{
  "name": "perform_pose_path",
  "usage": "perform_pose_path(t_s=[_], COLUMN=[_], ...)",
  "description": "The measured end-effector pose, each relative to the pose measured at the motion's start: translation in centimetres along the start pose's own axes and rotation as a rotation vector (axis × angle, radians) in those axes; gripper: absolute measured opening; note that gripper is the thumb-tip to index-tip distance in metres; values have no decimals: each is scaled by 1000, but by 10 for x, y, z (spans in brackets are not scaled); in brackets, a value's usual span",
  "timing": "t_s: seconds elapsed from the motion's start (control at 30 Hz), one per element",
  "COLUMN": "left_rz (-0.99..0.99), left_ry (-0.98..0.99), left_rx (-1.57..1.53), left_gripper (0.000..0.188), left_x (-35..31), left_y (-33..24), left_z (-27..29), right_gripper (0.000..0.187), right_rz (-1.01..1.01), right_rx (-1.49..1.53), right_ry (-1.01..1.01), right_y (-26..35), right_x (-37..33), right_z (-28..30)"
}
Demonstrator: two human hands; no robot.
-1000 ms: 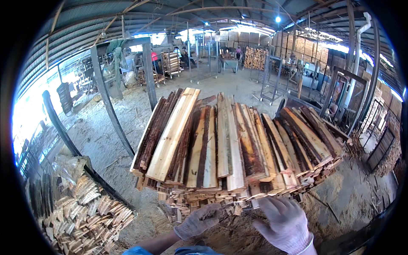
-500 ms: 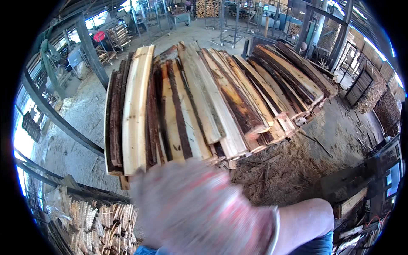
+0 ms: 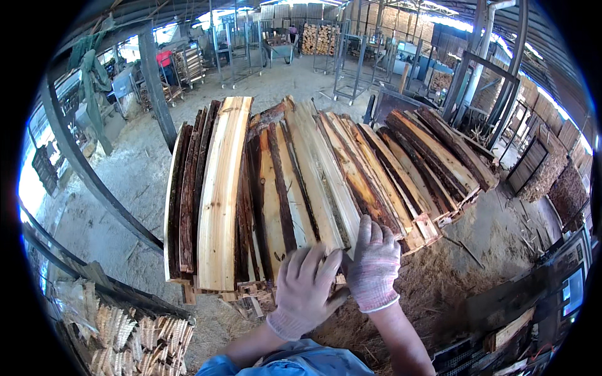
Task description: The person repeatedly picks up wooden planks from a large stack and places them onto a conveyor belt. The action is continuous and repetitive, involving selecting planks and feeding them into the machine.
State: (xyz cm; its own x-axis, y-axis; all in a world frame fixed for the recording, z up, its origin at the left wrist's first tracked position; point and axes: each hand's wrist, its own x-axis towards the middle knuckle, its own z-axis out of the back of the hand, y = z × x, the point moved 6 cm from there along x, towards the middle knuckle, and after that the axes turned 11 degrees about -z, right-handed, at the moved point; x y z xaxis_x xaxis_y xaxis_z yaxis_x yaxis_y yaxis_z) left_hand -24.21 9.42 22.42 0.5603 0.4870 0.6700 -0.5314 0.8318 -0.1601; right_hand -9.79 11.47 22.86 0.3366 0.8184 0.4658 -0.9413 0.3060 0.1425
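Note:
A wide stack of sawn wooden planks (image 3: 313,169), many with dark bark edges, lies in front of me with its ends toward me. My left hand (image 3: 306,289), in a pale knit glove, rests over the near plank ends, fingers apart and thumb out to the right. Just right of it, my right hand (image 3: 375,266), in a greyish-pink striped glove, has its fingers laid over the near end of a plank and curled at its edge. The palms and undersides of both hands are hidden. A broad pale plank (image 3: 224,188) lies on top at the left.
Bundled wood strips (image 3: 141,341) sit at lower left. A dark metal post (image 3: 157,88) and a slanting beam (image 3: 94,169) stand left of the stack. A dark machine with a screen (image 3: 572,294) is at lower right. Wheeled metal frames (image 3: 351,69) stand behind.
A blurred gloved hand and forearm crossed the lower middle before; now both hands are at the near plank ends. The view has shifted, so the stack appears lower.

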Motion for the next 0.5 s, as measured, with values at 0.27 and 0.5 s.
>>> perform_pose_path(t_s=[0.27, 0.5], left_rz=[51, 278], left_ry=[384, -96], left_rx=[-5, -174], left_gripper=[85, 70], left_x=[44, 21], left_y=[62, 80], left_z=[-42, -20], right_gripper=[86, 90], right_rz=[-66, -197], right_rx=[157, 113], right_ry=[116, 179], right_y=[9, -4], right_x=[-4, -3], right_z=[-1, -7])
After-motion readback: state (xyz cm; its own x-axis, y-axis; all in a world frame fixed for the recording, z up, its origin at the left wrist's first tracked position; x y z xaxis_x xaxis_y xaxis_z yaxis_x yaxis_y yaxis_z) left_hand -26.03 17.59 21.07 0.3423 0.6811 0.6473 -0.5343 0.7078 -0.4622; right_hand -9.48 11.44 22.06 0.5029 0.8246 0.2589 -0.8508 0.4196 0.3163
